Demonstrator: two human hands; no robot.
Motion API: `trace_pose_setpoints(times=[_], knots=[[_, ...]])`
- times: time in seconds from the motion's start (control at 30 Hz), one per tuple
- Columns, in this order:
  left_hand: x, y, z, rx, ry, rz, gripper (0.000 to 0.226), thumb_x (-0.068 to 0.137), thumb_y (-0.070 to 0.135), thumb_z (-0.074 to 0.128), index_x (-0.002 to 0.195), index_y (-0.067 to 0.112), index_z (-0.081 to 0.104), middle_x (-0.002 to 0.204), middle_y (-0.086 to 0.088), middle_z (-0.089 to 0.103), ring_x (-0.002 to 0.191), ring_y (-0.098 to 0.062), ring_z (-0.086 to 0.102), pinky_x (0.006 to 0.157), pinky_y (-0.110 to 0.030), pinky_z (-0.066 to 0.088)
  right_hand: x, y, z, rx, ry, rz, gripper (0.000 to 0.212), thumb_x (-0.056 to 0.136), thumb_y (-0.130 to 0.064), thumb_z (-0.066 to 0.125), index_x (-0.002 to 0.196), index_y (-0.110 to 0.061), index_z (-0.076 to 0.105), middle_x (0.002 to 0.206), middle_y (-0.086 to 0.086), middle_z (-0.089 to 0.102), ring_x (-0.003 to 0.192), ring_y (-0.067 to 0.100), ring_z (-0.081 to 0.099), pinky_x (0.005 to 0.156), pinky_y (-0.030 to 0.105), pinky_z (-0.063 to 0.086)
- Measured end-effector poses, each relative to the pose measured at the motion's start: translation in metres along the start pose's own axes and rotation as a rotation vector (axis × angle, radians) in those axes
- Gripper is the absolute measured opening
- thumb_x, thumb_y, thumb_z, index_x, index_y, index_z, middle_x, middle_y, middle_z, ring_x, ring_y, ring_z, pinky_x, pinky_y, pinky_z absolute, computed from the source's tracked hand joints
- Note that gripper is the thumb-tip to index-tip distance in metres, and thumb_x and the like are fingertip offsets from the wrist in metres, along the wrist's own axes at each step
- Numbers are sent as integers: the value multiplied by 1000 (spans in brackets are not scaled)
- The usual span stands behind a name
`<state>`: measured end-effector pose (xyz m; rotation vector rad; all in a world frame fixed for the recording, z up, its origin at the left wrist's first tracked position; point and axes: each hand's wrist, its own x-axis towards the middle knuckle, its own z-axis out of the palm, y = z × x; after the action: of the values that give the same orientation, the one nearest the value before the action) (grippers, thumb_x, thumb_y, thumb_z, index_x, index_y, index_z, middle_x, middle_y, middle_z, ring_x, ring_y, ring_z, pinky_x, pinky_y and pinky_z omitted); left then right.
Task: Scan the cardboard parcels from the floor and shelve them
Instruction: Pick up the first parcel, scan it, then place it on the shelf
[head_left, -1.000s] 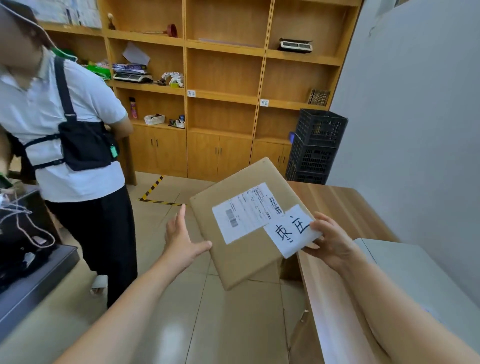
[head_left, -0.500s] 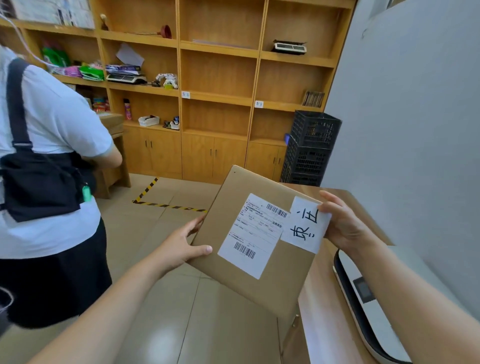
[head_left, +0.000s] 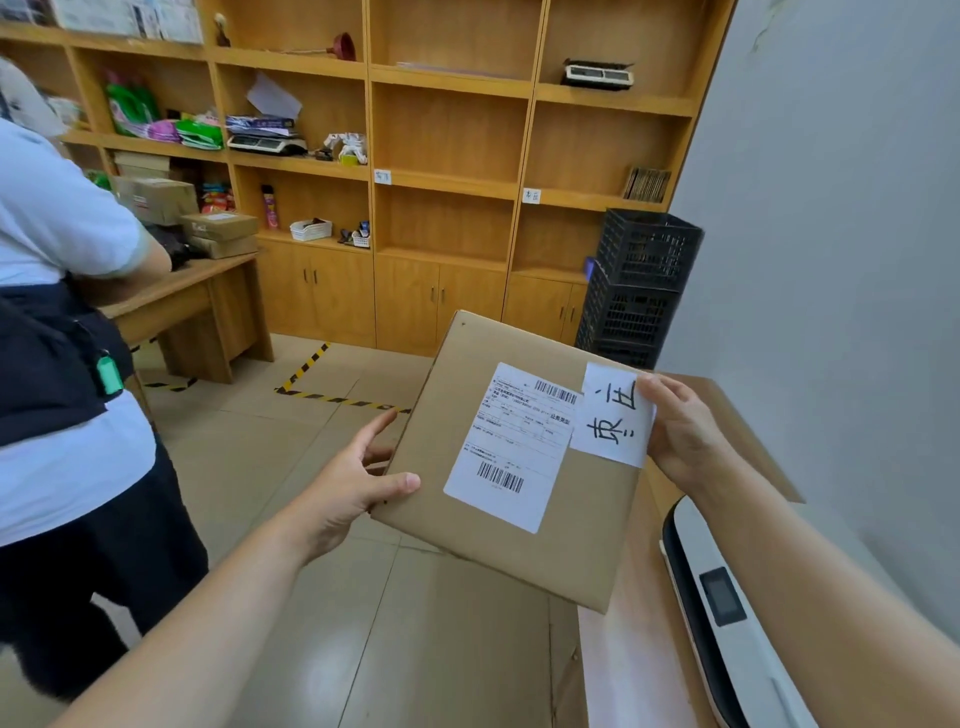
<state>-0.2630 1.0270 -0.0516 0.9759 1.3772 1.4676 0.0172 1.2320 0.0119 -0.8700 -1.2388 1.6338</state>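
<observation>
I hold a flat brown cardboard parcel (head_left: 457, 431) in front of me with both hands. It carries a white shipping label (head_left: 514, 447) with barcodes and a white paper slip (head_left: 615, 415) with handwritten characters. My left hand (head_left: 353, 483) grips its left edge, thumb on top. The right edge, at the slip, is held by my right hand (head_left: 685, 431). The wooden wall shelves (head_left: 447, 176) stand ahead across the floor.
A person in a white shirt (head_left: 57, 332) stands close on the left beside a wooden desk (head_left: 202, 306) stacked with boxes. Black crates (head_left: 634, 291) are piled at the shelf's right end. A wooden counter (head_left: 634, 639) with a white device (head_left: 727, 613) runs along my right.
The parcel has turned clockwise and come closer to me. The view has shifted left, and the person on the left has moved further aside, baring the desk with boxes.
</observation>
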Motion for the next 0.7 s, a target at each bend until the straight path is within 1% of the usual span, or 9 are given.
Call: trace_pose_setpoints(times=[0.07,0.13,0.23,0.3,0.4,0.43,0.5,0.6,0.7], knots=[[6,-5,-1,-38,34,-13,114,29,38,92,129,47,40,118,-8,47,113,-18,52,81,-33,53,5,7,8,-9,8,-8,54,82,-18,68,128,-4,43,118,18,62,97,29,66,77,46,57],[15,-9,-3,-63,72,-17,106,38,29,87,131,44,39,115,-6,46,111,-15,50,76,-29,52,8,16,18,-43,-18,-5,56,80,-16,69,129,-8,43,119,14,62,98,28,66,74,41,57],[34,-10,-13,-96,136,-23,95,51,18,80,135,37,38,111,-3,46,109,-15,51,73,-29,52,13,31,34,-116,-40,-11,66,78,-14,71,134,-13,37,122,9,61,106,26,63,88,44,52],[50,-11,-24,-137,157,-28,97,49,20,82,135,35,40,114,-7,47,114,-25,53,79,-34,53,20,44,44,-175,-51,-12,75,74,-17,74,137,-18,33,125,7,59,110,25,60,93,47,49],[82,-13,-45,-180,188,-18,102,39,28,84,131,36,43,126,-17,48,115,-32,55,85,-39,52,31,63,66,-278,-65,-51,74,77,-15,73,137,-27,33,124,-1,58,107,15,59,83,35,52],[96,-13,-53,-190,195,-11,99,40,27,84,130,36,44,128,-17,49,114,-32,56,85,-39,52,36,69,76,-312,-64,-72,75,78,-13,72,138,-31,31,122,-6,57,106,10,58,78,28,50],[124,-12,-71,-205,193,12,92,47,21,83,130,33,43,128,-17,52,112,-31,58,81,-36,53,51,81,95,-373,-58,-113,81,78,-11,71,140,-39,27,121,-12,54,106,5,55,74,24,47],[166,-3,-103,-225,192,31,84,56,15,80,130,31,43,128,-16,51,113,-30,57,78,-33,52,79,93,131,-433,-11,-161,93,75,-13,72,139,-52,17,133,-9,46,116,12,50,85,35,51],[204,8,-139,-203,204,39,76,68,8,79,131,29,42,127,-14,47,116,-26,54,74,-28,50,110,102,172,-484,29,-192,100,73,-14,73,140,-53,10,145,-9,33,126,11,39,91,41,51]])
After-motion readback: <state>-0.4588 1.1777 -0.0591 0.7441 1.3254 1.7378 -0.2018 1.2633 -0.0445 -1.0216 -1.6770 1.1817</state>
